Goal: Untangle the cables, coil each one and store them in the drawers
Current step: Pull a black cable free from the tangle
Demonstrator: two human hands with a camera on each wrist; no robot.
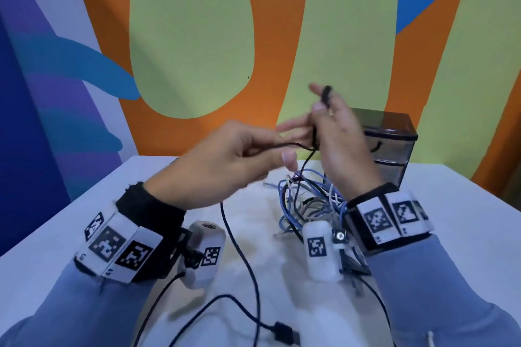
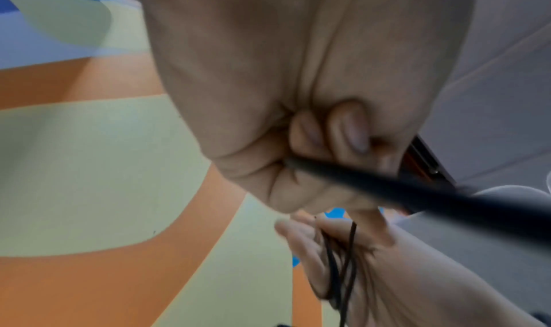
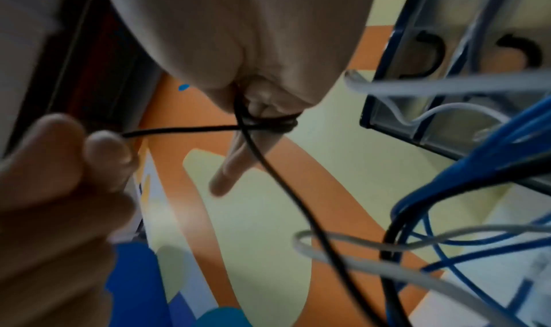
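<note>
My right hand (image 1: 321, 104) is raised above the table, and a thin black cable (image 1: 315, 132) is wound in several turns round its fingers, its end pinned under the thumb. In the right wrist view the loops (image 3: 268, 124) cross at the finger bases. My left hand (image 1: 282, 149) pinches the same cable just left of the coil and holds it taut. The cable's slack (image 1: 242, 251) drops to the table and ends in a black plug (image 1: 284, 331) near the front edge. A tangle of blue, white and black cables (image 1: 307, 200) lies below my right hand.
A small dark drawer unit (image 1: 392, 149) with translucent drawers stands at the back right of the white table (image 1: 56, 234), close behind my right hand. A painted wall rises behind the table. The tangle (image 3: 447, 238) lies against the drawer fronts (image 3: 417, 96).
</note>
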